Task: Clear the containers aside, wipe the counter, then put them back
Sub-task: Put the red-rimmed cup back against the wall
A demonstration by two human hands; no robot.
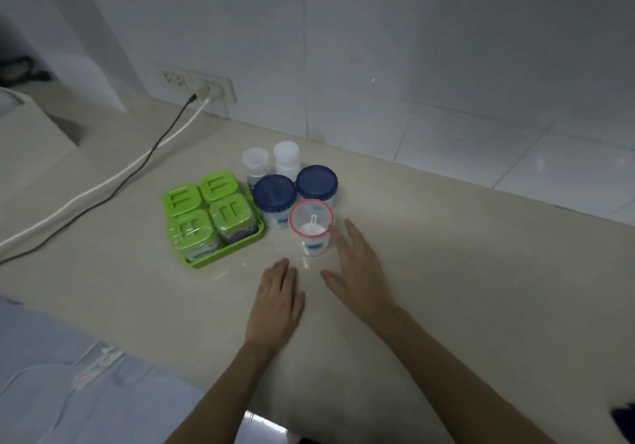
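A green tray (254,235) carrying several green-lidded jars (209,211) stands on the beige counter (446,271). To its right are two blue-lidded tubs (274,193) (316,182), two small clear bottles (255,163) (287,155) behind them, and a clear cup with a red rim (312,227) holding white powder and a scoop. My left hand (277,302) lies flat on the counter just in front of the cup, empty. My right hand (359,268) is spread open beside the cup's right side, fingertips close to it, holding nothing.
A wall socket (199,84) with a black and a white cable (103,182) trailing left across the counter. A white tiled wall backs the counter. A beige box (31,124) is at far left. A dark object (623,421) peeks in at the lower right corner.
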